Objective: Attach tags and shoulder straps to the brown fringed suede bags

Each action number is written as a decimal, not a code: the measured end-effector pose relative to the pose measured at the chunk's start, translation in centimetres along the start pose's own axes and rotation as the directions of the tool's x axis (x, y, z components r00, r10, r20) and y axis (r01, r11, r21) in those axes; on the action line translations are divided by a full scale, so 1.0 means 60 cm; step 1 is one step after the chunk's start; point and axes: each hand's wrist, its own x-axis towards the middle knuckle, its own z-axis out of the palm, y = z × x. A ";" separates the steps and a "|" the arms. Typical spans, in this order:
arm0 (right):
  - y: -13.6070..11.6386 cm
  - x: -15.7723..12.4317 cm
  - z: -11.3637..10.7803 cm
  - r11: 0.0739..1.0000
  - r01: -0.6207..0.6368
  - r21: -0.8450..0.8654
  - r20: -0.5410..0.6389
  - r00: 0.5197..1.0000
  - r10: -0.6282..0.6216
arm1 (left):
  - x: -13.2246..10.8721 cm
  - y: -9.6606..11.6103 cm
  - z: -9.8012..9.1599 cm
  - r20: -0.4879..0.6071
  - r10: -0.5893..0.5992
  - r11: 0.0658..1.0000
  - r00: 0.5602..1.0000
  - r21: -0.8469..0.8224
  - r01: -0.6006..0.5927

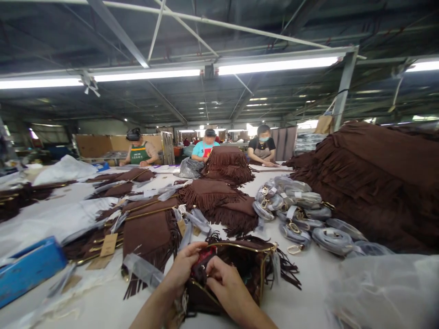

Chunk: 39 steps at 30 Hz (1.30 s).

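Observation:
A dark brown fringed bag lies in front of me with its gold-zippered mouth wide apart. My left hand grips the left end of the mouth, thumb and fingers over the edge. Beside the fingers shows a bit of red material. My right hand reaches into the opening with thumb and fingers pinched together. What the pinch holds is too small and dark to make out. Clear plastic wrap lies left of the bag.
Brown fringed bags with tags spread across the table. Plastic-wrapped coiled straps lie to the right, before a tall pile of brown fringed pieces. A blue tape dispenser-like object stands left. Several people work across the table.

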 end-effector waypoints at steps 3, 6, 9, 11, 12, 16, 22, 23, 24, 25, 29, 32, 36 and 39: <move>0.005 0.003 0.005 0.991 -0.030 0.130 -0.009 0.999 0.031 | -0.004 0.004 -0.001 0.032 -0.050 0.984 0.998 -0.169 0.054; 0.007 0.006 0.006 0.958 -0.122 0.259 0.009 0.992 0.124 | -0.011 0.014 -0.004 0.091 -0.056 0.987 0.994 -0.147 0.069; 0.008 0.008 0.003 0.944 -0.153 0.292 0.020 0.988 0.154 | -0.019 0.025 -0.009 0.138 0.003 1.000 0.990 -0.007 -0.002; 0.013 0.010 0.003 0.937 -0.160 0.310 0.026 0.987 0.160 | -0.022 0.030 -0.011 0.163 0.047 0.993 0.986 0.100 -0.064; 0.016 0.012 0.004 0.933 -0.163 0.322 0.027 0.986 0.163 | -0.024 0.030 -0.011 0.175 0.055 0.988 0.983 0.131 -0.079; 0.026 0.016 0.008 0.921 -0.185 0.344 0.051 0.983 0.179 | -0.027 0.026 -0.012 0.214 0.058 0.985 0.975 0.147 -0.091; -0.011 -0.005 -0.025 0.989 -0.114 0.091 -0.016 0.993 0.116 | -0.026 0.016 -0.011 0.102 -0.010 0.995 0.995 0.096 0.000; -0.019 -0.011 -0.034 0.990 -0.127 0.053 0.007 0.992 0.127 | -0.025 0.014 -0.011 0.082 -0.041 0.997 0.996 0.061 0.036; -0.027 -0.018 -0.043 0.988 -0.154 0.022 0.047 0.987 0.153 | -0.024 0.011 -0.012 0.072 -0.074 0.997 0.995 0.023 0.073; -0.033 -0.024 -0.050 0.982 -0.191 -0.005 0.101 0.976 0.191 | -0.024 0.009 -0.012 0.074 -0.099 0.995 0.992 -0.007 0.100; -0.047 -0.036 -0.063 0.933 -0.335 -0.128 0.321 0.876 0.359 | -0.025 0.008 -0.011 0.107 -0.097 0.995 0.989 -0.018 0.100; -0.051 -0.031 -0.056 0.885 -0.400 -0.237 0.357 0.811 0.463 | -0.027 0.013 -0.008 0.108 -0.069 0.998 0.992 0.008 0.068; -0.051 -0.018 -0.042 0.851 -0.440 -0.287 0.374 0.766 0.522 | -0.031 0.020 -0.005 0.105 -0.069 0.998 0.992 0.017 0.067; -0.046 -0.012 -0.037 0.842 -0.444 -0.307 0.377 0.755 0.536 | -0.033 0.021 -0.004 0.114 -0.065 0.998 0.991 0.006 0.065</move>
